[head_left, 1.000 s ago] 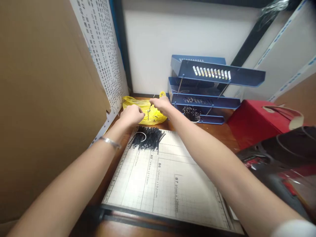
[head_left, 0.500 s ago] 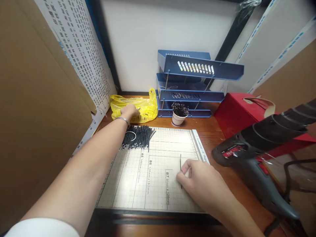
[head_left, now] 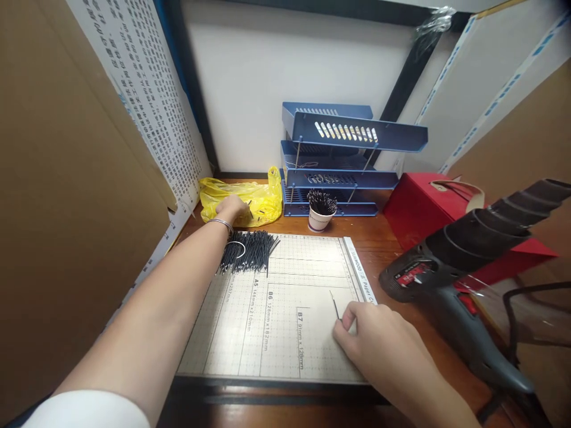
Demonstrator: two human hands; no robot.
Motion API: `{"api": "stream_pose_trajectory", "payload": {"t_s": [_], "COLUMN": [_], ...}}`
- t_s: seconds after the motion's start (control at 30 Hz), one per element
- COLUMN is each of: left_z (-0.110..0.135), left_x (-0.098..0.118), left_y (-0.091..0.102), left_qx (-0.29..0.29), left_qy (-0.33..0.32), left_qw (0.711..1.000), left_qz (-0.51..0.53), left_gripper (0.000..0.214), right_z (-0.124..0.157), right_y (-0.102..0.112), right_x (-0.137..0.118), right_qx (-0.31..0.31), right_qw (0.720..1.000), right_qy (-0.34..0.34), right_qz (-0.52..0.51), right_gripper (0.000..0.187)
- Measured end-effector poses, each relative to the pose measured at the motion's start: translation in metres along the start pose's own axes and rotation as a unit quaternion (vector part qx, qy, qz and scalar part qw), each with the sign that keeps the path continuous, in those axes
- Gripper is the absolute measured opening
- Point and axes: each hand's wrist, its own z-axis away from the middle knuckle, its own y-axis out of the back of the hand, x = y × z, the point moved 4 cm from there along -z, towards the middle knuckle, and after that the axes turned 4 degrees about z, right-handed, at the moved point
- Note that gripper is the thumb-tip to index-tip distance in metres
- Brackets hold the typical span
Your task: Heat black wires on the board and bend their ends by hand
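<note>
My left hand reaches over the yellow plastic bag, its fingers drawn together low on the bag. Short black tube pieces lie on the bag by the fingertips; what the fingers pinch is too small to make out. Between thumb and forefinger, my right hand grips a thin black wire above the right part of the cutting board. The wire's pale bare tip points up and left. A pile of black wires with a white ring on it covers the board's far left corner.
A paper cup full of black wires stands beyond the board, before a blue tiered tray. A heat gun lies at the right, by a red box. Cardboard walls off the left side.
My right hand has shifted slightly right and nearer to me, and the wire in it now leans left. My left hand stays at the yellow bag. The camera view has tilted a little.
</note>
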Motion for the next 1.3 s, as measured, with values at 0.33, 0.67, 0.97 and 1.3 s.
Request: {"api": "stream_pose_trajectory", "payload": {"t_s": [0.33, 0.67, 0.97, 1.3], "left_z": [0.009, 0.038, 0.208, 0.298], "left_x": [0.004, 0.019, 0.067, 0.060], "left_y": [0.000, 0.033, 0.024, -0.039], "left_qx": [0.026, 0.037, -0.081, -0.071], "left_qy": [0.058, -0.010, -0.265, -0.295], "left_qw": [0.998, 0.999, 0.960, 0.952], "left_qz": [-0.004, 0.039, 0.037, -0.029], "left_gripper": [0.038, 0.038, 0.015, 0.016], "right_z": [-0.002, 0.000, 0.003, 0.011], "right_y": [0.000, 0.000, 0.000, -0.003], "right_x": [0.005, 0.016, 0.024, 0.025], "right_qx": [-0.024, -0.011, 0.008, 0.027], "right_qw": [1.000, 0.999, 0.996, 0.994], "right_qy": [-0.008, 0.004, 0.026, 0.037], "right_qz": [-0.018, -0.046, -0.084, -0.095], "right_gripper": [0.026, 0.021, 0.019, 0.018]}}
